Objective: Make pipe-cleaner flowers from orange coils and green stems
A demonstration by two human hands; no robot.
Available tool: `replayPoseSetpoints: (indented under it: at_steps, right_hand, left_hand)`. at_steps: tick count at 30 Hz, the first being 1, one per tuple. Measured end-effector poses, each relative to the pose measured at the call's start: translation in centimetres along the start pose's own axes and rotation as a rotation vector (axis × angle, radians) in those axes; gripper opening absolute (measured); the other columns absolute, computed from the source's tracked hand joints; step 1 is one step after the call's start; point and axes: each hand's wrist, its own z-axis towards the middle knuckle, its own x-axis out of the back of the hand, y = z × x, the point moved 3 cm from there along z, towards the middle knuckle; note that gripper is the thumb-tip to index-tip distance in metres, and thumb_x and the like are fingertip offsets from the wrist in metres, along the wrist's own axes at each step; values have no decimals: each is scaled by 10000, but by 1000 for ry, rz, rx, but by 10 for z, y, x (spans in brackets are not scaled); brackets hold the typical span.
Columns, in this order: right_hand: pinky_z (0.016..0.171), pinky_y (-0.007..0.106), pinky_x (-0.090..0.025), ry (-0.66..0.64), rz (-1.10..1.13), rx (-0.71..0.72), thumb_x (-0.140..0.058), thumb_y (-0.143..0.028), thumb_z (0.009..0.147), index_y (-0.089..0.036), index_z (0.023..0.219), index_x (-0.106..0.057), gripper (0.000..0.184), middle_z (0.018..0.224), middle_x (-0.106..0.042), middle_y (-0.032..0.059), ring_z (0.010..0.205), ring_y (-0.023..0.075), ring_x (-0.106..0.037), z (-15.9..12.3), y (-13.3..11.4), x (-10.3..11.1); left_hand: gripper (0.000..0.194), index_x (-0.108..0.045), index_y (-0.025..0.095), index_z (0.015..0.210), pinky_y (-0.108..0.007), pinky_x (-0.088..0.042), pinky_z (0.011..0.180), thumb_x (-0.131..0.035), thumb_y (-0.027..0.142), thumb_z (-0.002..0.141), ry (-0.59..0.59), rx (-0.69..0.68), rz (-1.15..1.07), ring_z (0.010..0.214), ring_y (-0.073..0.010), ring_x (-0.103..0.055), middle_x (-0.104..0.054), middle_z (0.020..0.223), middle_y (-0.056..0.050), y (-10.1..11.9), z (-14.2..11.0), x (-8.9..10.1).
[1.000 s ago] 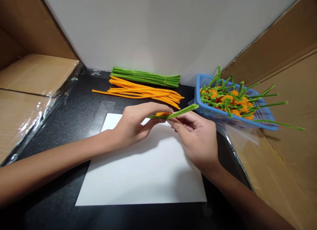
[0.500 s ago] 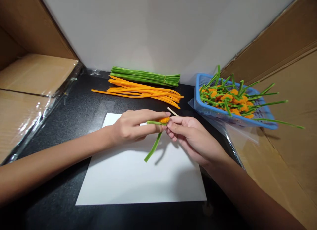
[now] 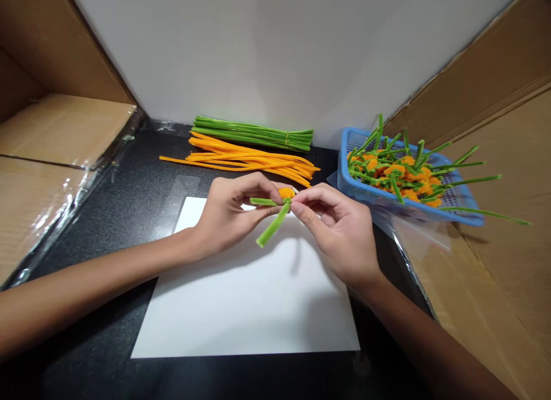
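Over white paper (image 3: 245, 296), two hands (image 3: 228, 216) (image 3: 340, 233) pinch one pipe-cleaner flower (image 3: 274, 222).

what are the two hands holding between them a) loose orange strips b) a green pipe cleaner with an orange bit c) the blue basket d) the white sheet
B, the left hand and right hand pinch a green pipe cleaner with an orange bit at its top, above the white sheet

White wall (image 3: 275, 50) straight ahead, brown cardboard panels (image 3: 508, 130) on either side, clear plastic film (image 3: 81, 182) along a speckled black countertop (image 3: 112, 245)
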Motion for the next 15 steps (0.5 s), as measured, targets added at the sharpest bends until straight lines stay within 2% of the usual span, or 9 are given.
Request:
replayPoseSetpoints:
  at_steps: [4,7,10,15]
  right_hand:
    - [706,282,-476,36,-83,18,-646,-225,888,-185,828,-678,79,805,-656,13,759,149,-610,-5,3,-2]
    - [716,289,-487,23,-52,27,-640,-229,894,-187,844,-667,70,820,-649,18,771,154,-611,-5,4,-3]
    - [756,296,-504,-11,-3,75,-652,-219,885,-196,902,-664,32,888,-646,25,828,162,-616,0,1,-1]
    - [778,280,-529,-48,-1,102,-690,-233,862,-208,868,-670,33,959,-641,37,950,181,-623,7,-2,6]
  left_hand:
    - [45,-686,169,820,-238,-632,740,-709,137,843,-25,-79,35,958,-204,-742,-773,894,-48,3,-2,-2]
    - [36,-689,168,841,-242,-632,739,-705,137,845,-24,-67,36,965,-205,-740,-775,920,-53,2,-2,-2]
    - [41,-689,157,840,-247,-628,735,-723,180,841,-12,-30,9,892,-195,-749,-775,919,-61,0,1,0]
    - [41,-711,162,902,-254,-617,755,-684,162,871,-93,-86,61,921,-193,-740,-772,962,-70,4,5,0]
